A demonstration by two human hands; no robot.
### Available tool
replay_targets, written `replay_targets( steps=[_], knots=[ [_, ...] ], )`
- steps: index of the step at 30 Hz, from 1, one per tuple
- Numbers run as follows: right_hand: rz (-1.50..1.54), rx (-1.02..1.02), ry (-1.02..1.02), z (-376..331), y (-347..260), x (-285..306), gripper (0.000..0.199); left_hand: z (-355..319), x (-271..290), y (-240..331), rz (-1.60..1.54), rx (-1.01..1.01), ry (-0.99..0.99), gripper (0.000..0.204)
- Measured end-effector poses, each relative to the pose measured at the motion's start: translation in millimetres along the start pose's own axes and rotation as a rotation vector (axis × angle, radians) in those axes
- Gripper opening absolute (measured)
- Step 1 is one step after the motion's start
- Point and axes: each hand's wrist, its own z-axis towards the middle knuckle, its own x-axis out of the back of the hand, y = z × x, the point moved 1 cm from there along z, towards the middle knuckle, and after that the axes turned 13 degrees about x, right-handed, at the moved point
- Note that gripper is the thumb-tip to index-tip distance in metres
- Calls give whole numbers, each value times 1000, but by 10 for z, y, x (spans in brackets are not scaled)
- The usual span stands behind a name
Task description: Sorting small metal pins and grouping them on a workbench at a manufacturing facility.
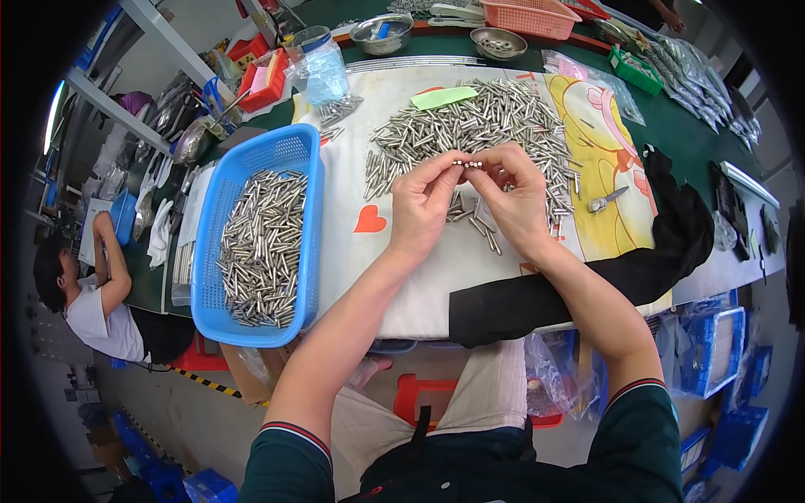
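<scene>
My left hand (419,203) and my right hand (513,194) meet at the fingertips above the cloth. Between them they pinch several small metal pins (468,164), seen end-on. Just beyond and beneath my hands spreads a loose pile of silvery metal pins (495,113) on a printed white and yellow cloth (352,251). A pale green strip (444,98) lies on the pile. To the left, a blue plastic basket (314,226) holds many more of these pins (264,243).
Right of the pile lies a small knife (608,199). A long black cloth (579,289) runs along the near edge. Metal bowls (381,35) and a pink basket (532,18) stand at the back. On the far left sits another person (101,310).
</scene>
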Motion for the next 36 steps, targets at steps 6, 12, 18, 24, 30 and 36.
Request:
replay_targets(
  steps=[6,12,18,24,30,36],
  knots=[
    [5,5,2,-4,23,-20,12,-2,15,-7,1,15,-1,18],
    [-1,-45,-9,-16,48,-4,10,37,7,-26,-188,176,-60,19],
    [106,-297,-59,-12,125,15,15,47,58,-31,-370,505,-119,22],
    [120,-364,-72,12,127,36,17,61,65,-1,-474,652,-161,22],
    [96,-293,-100,18,118,21,14,22,34,-4,-188,411,-91,23],
    [111,-159,-32,10,77,27,8,14,25,-2,-154,222,-52,21]
  ],
)
